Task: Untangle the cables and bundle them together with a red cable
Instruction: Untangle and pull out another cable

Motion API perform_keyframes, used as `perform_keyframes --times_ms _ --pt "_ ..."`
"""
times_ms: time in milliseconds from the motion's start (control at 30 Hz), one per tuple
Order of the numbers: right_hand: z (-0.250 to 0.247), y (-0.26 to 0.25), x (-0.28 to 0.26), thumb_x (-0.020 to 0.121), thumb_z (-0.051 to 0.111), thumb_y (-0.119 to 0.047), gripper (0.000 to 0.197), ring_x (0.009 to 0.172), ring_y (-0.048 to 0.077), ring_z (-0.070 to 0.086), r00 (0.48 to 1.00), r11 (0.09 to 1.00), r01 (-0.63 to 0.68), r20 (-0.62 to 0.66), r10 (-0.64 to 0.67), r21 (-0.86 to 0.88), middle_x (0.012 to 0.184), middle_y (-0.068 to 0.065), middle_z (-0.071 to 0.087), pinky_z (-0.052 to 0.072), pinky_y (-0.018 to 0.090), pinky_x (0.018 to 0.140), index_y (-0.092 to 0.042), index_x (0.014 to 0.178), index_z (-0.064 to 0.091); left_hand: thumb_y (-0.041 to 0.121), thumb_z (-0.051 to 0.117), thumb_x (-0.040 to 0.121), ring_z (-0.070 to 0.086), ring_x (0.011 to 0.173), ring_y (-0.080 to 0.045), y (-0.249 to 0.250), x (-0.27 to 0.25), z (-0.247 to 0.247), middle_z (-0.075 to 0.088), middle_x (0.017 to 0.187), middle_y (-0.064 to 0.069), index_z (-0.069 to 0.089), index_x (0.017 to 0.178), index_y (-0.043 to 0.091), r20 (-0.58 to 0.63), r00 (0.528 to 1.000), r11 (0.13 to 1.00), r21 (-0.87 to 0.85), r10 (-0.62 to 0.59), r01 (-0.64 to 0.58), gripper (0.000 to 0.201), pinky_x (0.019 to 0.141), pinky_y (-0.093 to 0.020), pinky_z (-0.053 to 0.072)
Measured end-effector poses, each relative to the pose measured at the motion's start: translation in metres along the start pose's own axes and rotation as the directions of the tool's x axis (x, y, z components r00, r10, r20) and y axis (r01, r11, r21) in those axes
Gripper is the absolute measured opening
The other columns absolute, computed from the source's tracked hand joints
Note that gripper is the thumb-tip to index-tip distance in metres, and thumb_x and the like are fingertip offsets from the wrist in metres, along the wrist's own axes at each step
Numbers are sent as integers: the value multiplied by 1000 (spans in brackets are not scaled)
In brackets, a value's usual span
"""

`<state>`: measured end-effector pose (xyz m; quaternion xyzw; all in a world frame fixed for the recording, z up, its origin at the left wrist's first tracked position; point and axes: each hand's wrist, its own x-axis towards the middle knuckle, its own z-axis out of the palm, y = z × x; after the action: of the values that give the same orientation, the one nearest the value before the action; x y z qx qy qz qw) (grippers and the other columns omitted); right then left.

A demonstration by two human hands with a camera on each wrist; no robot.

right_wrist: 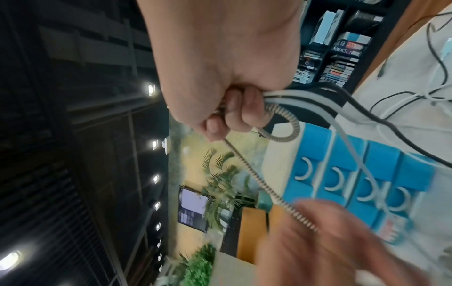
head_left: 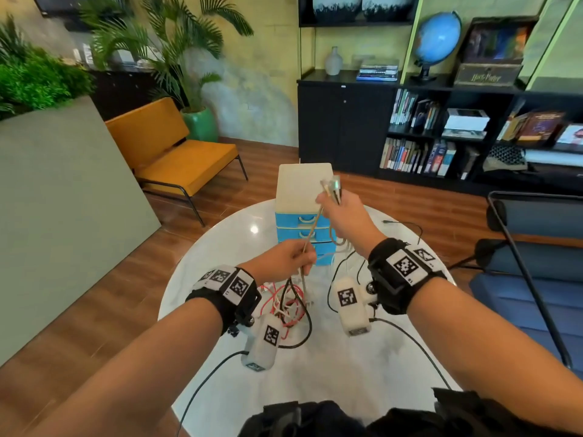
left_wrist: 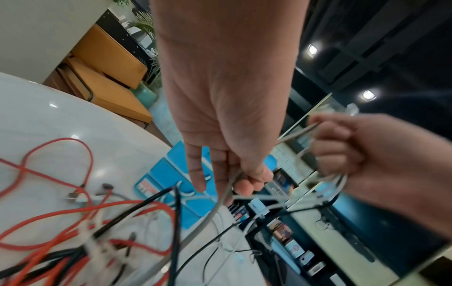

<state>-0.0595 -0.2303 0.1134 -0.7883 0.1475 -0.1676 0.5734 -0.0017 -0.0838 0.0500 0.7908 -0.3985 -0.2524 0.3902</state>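
Note:
A tangle of red, black and white cables [head_left: 288, 305] lies on the round white table [head_left: 331, 373]. The red cable [left_wrist: 61, 214] loops through that tangle. My right hand [head_left: 342, 212], raised above the table, grips a bunch of cable ends, white, grey and black [right_wrist: 303, 96]. A braided grey cable [head_left: 310, 234] runs taut from it down to my left hand [head_left: 291, 257], which pinches it between thumb and fingers [left_wrist: 247, 183]. Below the left hand the grey cable [left_wrist: 208, 218] drops into the tangle.
A small white and blue drawer unit [head_left: 303, 216] stands on the table just behind my hands. A black cable [head_left: 407, 227] trails to the table's right edge. An orange bench [head_left: 176, 152] stands left, a black bookshelf [head_left: 441, 127] behind, a chair [head_left: 536, 263] right.

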Motion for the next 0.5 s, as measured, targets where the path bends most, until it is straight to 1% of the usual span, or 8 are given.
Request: perform_keyframes --times_ms 67,100,167,200,267,333,400,500 --pt "-9 -16 5 99 50 -16 10 52 3 43 993 986 0 -116 20 165 69 -4 48 35 12 43 -13 90 54 21 44 99 56 74 -12 -16 -2 6 59 77 1 52 82 15 74 997 996 84 -34 28 19 75 -23 48" --pt "-16 -22 8 99 49 -15 12 47 1 42 986 979 21 -167 14 205 65 -4 47 34 12 41 -13 87 52 21 43 99 56 78 -13 -25 -3 9 59 80 2 52 83 16 117 992 989 146 -53 36 19 79 -26 47" --pt "-30 -36 15 98 47 -15 20 37 -1 38 965 967 97 -262 -33 236 57 -5 44 32 14 39 -12 79 47 21 43 99 55 84 -13 -40 -8 17 59 87 3 53 86 16 187 975 962 264 -123 70 17 82 -27 44" --pt "-37 -44 17 98 47 -14 19 35 0 37 953 952 138 -298 -53 272 56 -3 43 32 15 39 -12 79 46 20 43 99 55 86 -11 -48 -11 21 60 90 3 54 89 16 197 968 953 287 -156 95 16 82 -26 42" --pt "-48 -54 21 98 47 -14 12 38 1 36 936 926 201 -341 -86 319 61 -1 42 33 14 40 -11 86 46 19 42 99 56 88 -5 -62 -16 27 62 93 6 55 91 18 166 970 954 268 -180 131 15 84 -26 41" --pt "-52 -57 22 98 45 -15 9 41 1 37 923 930 233 -366 -119 284 63 -2 42 34 14 42 -12 91 48 18 41 98 57 94 -6 -69 -16 27 62 95 9 55 89 23 124 975 956 255 -183 147 18 91 -30 43" --pt "-50 -51 22 99 45 -17 13 44 1 40 918 948 230 -373 -136 220 62 -4 44 37 16 46 -14 86 49 15 40 98 58 100 -11 -70 -13 21 63 99 9 57 91 23 124 970 951 257 -207 170 20 97 -33 44" --pt "-44 -37 20 98 46 -24 21 53 7 46 936 991 132 -333 -113 36 66 -4 52 41 27 56 -22 78 49 14 41 98 62 98 -13 -60 -7 8 65 98 4 60 94 16 65 977 961 205 -204 187 19 93 -29 48"
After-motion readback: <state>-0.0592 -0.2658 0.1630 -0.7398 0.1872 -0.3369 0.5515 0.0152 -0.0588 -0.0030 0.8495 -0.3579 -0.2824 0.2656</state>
